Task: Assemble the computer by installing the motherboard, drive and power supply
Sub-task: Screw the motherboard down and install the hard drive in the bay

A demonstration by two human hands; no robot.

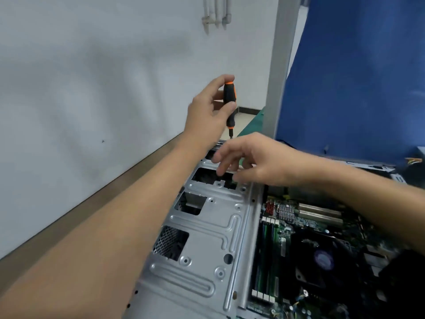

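A grey metal computer case (207,238) lies open on the table. Inside it, at the right, sits the green motherboard (296,229) with a black CPU fan (322,259). My left hand (209,109) grips a black-and-orange screwdriver (230,100) upright, its tip pointing down at the case's far edge. My right hand (250,157) hovers over the drive bay area at the case's far end, fingers bent downward near the screwdriver's tip. Whether those fingers pinch a screw I cannot tell; they hide the spot below.
A white wall (92,88) runs along the left, close to the wooden table edge (115,187). A blue partition (356,77) with a grey post (278,65) stands behind the case. Loose cables (414,160) lie at the far right.
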